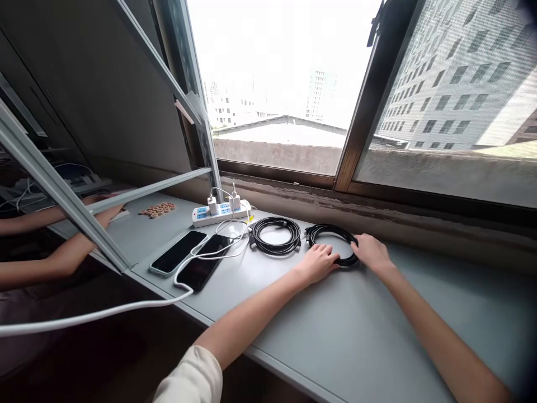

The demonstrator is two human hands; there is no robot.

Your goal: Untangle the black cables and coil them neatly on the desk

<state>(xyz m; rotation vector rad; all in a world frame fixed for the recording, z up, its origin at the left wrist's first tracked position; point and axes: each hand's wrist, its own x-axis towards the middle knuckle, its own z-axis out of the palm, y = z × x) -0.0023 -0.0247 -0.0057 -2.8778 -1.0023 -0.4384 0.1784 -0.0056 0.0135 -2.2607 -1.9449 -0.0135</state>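
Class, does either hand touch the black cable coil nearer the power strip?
No, the left hand and right hand touch the other cable coil.

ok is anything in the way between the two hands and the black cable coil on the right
Nothing visible is: the left hand and right hand both touch that coil. The other coil lies to its left, apart from both hands.

We list: held coil [330, 228], black; second coil [276, 249], black; worktop [327, 336], grey; power strip [220, 216], white, blue sockets [225, 207]; sleeve [193, 374], cream.
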